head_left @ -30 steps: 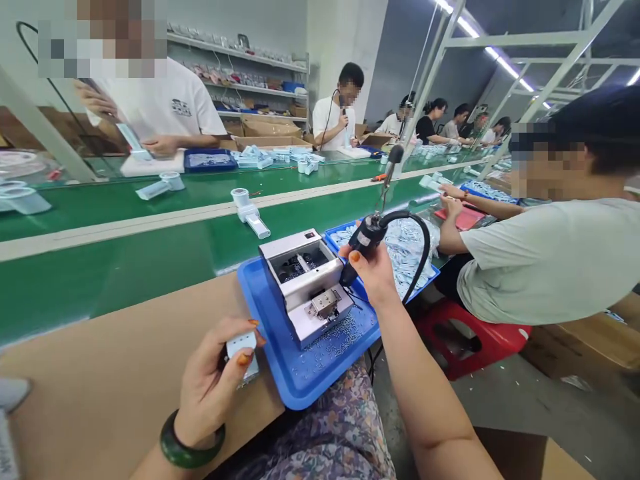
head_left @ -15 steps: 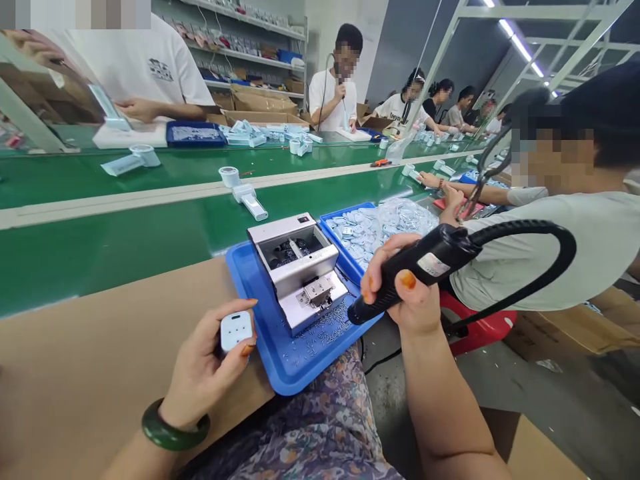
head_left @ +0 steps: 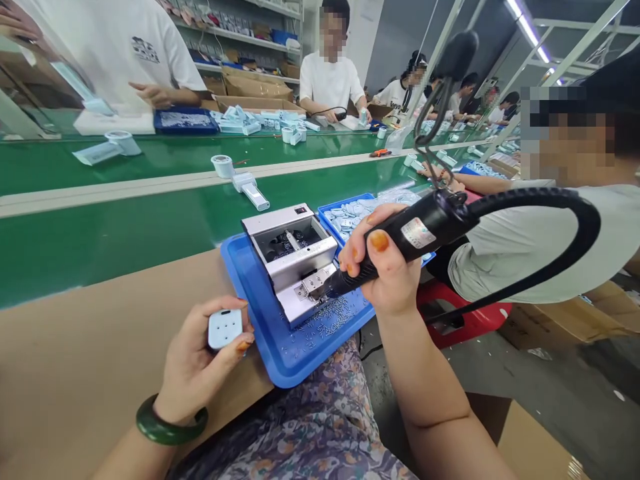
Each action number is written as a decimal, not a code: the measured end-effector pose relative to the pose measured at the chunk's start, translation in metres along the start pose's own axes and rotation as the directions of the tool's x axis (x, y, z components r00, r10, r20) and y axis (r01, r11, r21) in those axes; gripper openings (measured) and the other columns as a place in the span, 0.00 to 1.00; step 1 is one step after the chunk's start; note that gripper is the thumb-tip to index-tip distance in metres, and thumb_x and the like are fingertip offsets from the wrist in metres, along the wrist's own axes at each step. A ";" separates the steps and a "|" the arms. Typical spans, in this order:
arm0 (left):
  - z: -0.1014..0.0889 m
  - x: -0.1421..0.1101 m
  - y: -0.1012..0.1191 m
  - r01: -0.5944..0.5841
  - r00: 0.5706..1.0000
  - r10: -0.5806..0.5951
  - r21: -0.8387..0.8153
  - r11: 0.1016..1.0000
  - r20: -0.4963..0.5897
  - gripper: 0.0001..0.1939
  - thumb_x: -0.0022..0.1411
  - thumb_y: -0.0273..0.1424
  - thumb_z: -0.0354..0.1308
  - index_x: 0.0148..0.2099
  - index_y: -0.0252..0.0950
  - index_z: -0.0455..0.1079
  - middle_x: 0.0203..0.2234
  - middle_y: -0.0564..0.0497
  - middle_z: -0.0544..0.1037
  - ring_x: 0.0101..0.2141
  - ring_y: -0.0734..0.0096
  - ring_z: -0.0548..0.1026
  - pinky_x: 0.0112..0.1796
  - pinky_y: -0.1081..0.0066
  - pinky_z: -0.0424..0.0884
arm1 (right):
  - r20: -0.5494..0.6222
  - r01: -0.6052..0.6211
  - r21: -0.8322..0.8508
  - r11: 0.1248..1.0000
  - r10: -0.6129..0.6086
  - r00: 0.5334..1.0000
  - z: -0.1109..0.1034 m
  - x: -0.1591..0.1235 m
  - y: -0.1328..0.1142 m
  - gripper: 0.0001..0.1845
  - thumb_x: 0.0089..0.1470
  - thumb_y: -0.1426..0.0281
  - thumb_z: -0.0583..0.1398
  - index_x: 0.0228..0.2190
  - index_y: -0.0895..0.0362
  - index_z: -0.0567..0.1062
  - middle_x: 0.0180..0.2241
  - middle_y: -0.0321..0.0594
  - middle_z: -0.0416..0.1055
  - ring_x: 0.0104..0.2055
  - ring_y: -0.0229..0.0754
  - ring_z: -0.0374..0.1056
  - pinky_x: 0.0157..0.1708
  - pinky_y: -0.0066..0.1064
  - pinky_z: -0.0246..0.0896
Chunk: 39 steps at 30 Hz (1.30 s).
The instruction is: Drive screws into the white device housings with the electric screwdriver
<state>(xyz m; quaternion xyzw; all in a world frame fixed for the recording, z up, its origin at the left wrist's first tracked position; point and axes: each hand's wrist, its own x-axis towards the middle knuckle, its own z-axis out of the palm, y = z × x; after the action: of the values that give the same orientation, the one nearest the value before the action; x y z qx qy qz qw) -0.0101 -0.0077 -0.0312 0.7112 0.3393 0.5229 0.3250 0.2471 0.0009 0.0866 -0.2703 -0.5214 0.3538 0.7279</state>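
Note:
My left hand (head_left: 200,353) is closed around a small pale-blue plastic part (head_left: 225,329), its end face with several dark holes turned up. My right hand (head_left: 383,263) grips a black electric screwdriver (head_left: 395,243), which hangs from a metal hook and trails a thick black cable. The screwdriver's tip is at the outlet block of a silver screw feeder (head_left: 290,263); whether it touches a screw is too small to tell. The feeder stands in a blue tray (head_left: 280,377) among many loose screws (head_left: 330,320).
Behind the feeder lies a second blue tray of pale-blue pieces (head_left: 345,219). A green conveyor belt (head_left: 165,230) carries pale-blue handle-shaped parts (head_left: 251,191). Cardboard (head_left: 100,360) covers the table at left. A co-worker (head_left: 545,240) sits close on the right; others work across the belt.
My right hand has moved the screwdriver left, bringing its tip to the feeder's outlet. My left hand has shifted slightly left with the part. Across the belt, a co-worker has lowered their hands.

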 end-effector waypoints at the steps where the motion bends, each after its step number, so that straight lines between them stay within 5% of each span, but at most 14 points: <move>1: 0.000 0.000 0.000 -0.011 1.000 0.011 0.020 1.000 0.003 0.13 0.73 0.39 0.64 0.55 0.43 0.71 0.31 0.53 0.78 0.29 0.66 0.80 0.29 0.69 0.79 | 0.009 0.010 0.003 1.000 -0.010 1.000 0.001 0.001 0.003 0.19 0.58 0.54 0.71 0.37 0.49 0.69 0.20 0.21 0.65 0.16 0.30 0.63 0.21 0.26 0.65; 6: 0.001 0.000 -0.001 -0.028 0.999 0.028 0.032 0.999 0.020 0.12 0.73 0.36 0.64 0.56 0.44 0.70 0.31 0.54 0.78 0.29 0.66 0.80 0.30 0.69 0.79 | 0.036 -0.008 -0.005 1.000 0.008 0.999 0.005 -0.002 0.013 0.15 0.60 0.59 0.71 0.38 0.49 0.72 0.20 0.23 0.66 0.18 0.31 0.63 0.20 0.27 0.62; 12: -0.004 -0.005 -0.006 -0.040 0.998 0.041 -0.009 0.999 0.047 0.15 0.76 0.45 0.60 0.58 0.44 0.69 0.34 0.51 0.77 0.32 0.64 0.79 0.34 0.66 0.79 | 0.029 -0.218 -0.076 0.973 0.221 0.975 0.007 -0.014 0.015 0.18 0.55 0.59 0.74 0.35 0.53 0.73 0.20 0.24 0.66 0.18 0.31 0.62 0.20 0.26 0.61; 17: -0.001 -0.007 -0.005 -0.071 0.990 0.055 0.116 0.991 0.131 0.20 0.78 0.48 0.54 0.61 0.41 0.70 0.38 0.48 0.78 0.33 0.64 0.78 0.33 0.67 0.77 | -0.061 -0.080 0.087 0.993 0.085 0.995 -0.001 -0.018 -0.012 0.14 0.59 0.61 0.71 0.37 0.51 0.71 0.21 0.22 0.67 0.17 0.30 0.63 0.22 0.25 0.65; 22: 0.013 -0.002 0.007 -0.214 0.970 0.177 0.235 0.948 0.169 0.15 0.76 0.43 0.58 0.57 0.41 0.72 0.39 0.49 0.81 0.32 0.67 0.78 0.33 0.71 0.75 | -0.071 -0.136 0.189 0.973 0.151 0.986 0.007 -0.011 -0.040 0.17 0.57 0.57 0.71 0.36 0.49 0.69 0.21 0.23 0.67 0.16 0.29 0.60 0.22 0.24 0.64; 27: 0.018 -0.004 0.021 -0.412 0.896 0.349 0.222 0.884 0.276 0.18 0.79 0.49 0.53 0.56 0.41 0.68 0.52 0.38 0.83 0.49 0.58 0.85 0.46 0.66 0.79 | -0.062 -0.188 0.253 0.949 0.209 0.976 0.022 -0.018 -0.028 0.19 0.55 0.56 0.71 0.36 0.49 0.68 0.21 0.22 0.67 0.16 0.29 0.59 0.22 0.25 0.65; 31: 0.028 -0.005 0.031 -0.509 0.842 0.400 0.289 0.811 0.362 0.16 0.80 0.48 0.51 0.53 0.41 0.68 0.42 0.44 0.86 0.35 0.64 0.85 0.37 0.68 0.76 | -0.086 -0.212 0.277 0.937 0.244 0.966 0.024 -0.026 -0.018 0.20 0.54 0.55 0.71 0.36 0.49 0.67 0.20 0.22 0.66 0.16 0.30 0.59 0.22 0.25 0.65; 35: 0.033 0.000 0.036 -0.486 0.849 0.365 0.292 0.824 0.382 0.15 0.80 0.47 0.52 0.51 0.42 0.67 0.33 0.50 0.83 0.31 0.66 0.82 0.33 0.69 0.72 | -0.203 -0.123 0.284 0.951 0.185 0.961 0.006 -0.020 -0.031 0.21 0.53 0.55 0.71 0.36 0.49 0.66 0.20 0.21 0.64 0.16 0.30 0.56 0.21 0.24 0.63; 39: 0.033 0.002 0.030 -0.488 0.844 0.331 0.352 0.798 0.421 0.15 0.79 0.47 0.52 0.51 0.42 0.69 0.36 0.49 0.85 0.33 0.64 0.84 0.35 0.68 0.74 | -0.365 0.050 0.205 0.977 0.029 0.931 -0.014 -0.011 -0.038 0.23 0.51 0.54 0.72 0.36 0.49 0.66 0.19 0.21 0.65 0.15 0.30 0.56 0.21 0.24 0.62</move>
<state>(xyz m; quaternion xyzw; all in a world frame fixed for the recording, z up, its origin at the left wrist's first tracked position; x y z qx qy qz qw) 0.0267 -0.0266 -0.0133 0.9021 0.2242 0.3590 0.0835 0.2671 -0.0312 0.1050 -0.2498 -0.3377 0.3467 0.8386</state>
